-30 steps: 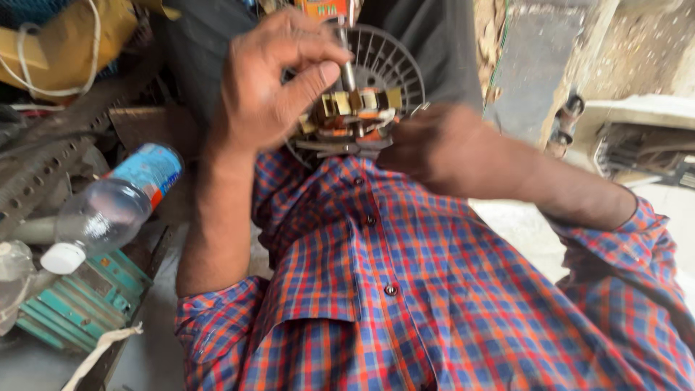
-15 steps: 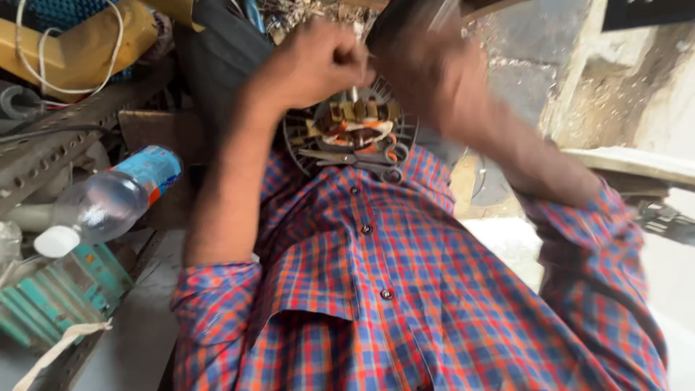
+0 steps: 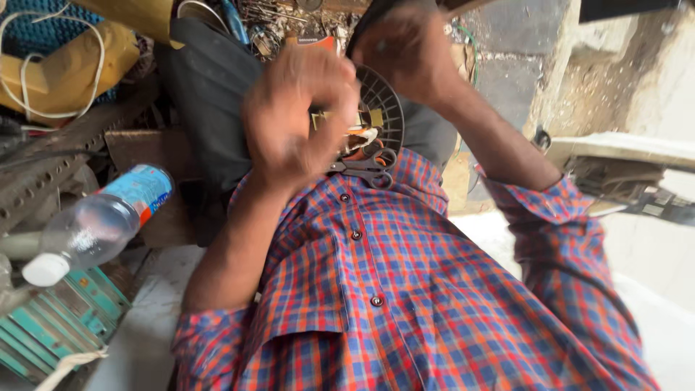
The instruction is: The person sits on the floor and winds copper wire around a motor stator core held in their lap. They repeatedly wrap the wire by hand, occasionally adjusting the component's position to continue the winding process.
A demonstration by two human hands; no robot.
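Head camera looks down over a red-and-blue checked shirt (image 3: 405,304) that fills the near half of the scene. Beyond it, at the far centre, a small electric motor (image 3: 365,134) with a dark ribbed round housing and copper windings rests against the shirt front. To the left lies a clear plastic bottle (image 3: 101,224) on its side, white cap toward the near left, with a blue label edged in orange wrapped round its far end. Just near of it sits a green ribbed metal casing (image 3: 51,329). Far left, a yellow bundle (image 3: 69,69) carries a loop of white cord. The left hand (image 3: 297,119), blurred, curls its fingers loosely over the motor's left side, seemingly touching it. The right hand (image 3: 409,51), also blurred, is closed above the motor's far edge; I cannot tell whether it grips anything.
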